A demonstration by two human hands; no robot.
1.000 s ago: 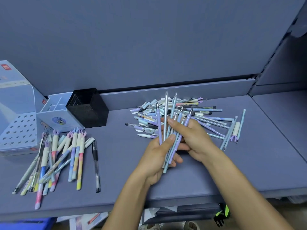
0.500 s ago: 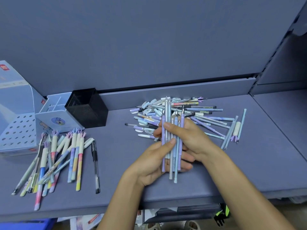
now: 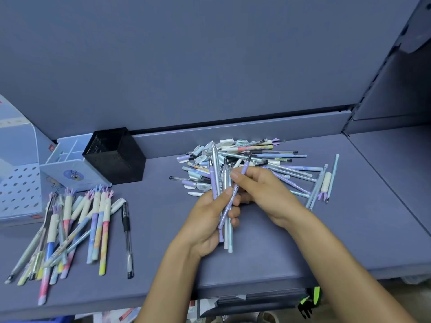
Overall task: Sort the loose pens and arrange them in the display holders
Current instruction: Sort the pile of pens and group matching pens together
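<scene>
**Pen bundle held lengthwise, tips pointing away**

The left hand curls round a bundle of slim lilac, pale blue and silver pens. Their long axis runs away from the person, with the tips pointing toward the back wall and the tail ends sticking out below the palm. The right hand pinches a single lilac-and-clear pen that leans across the bundle, its dark tip pointing up and right. Both hands hover above the blue-grey shelf, just in front of the loose heap of mixed pens and caps. A black mesh square holder stands well to the left.
</scene>
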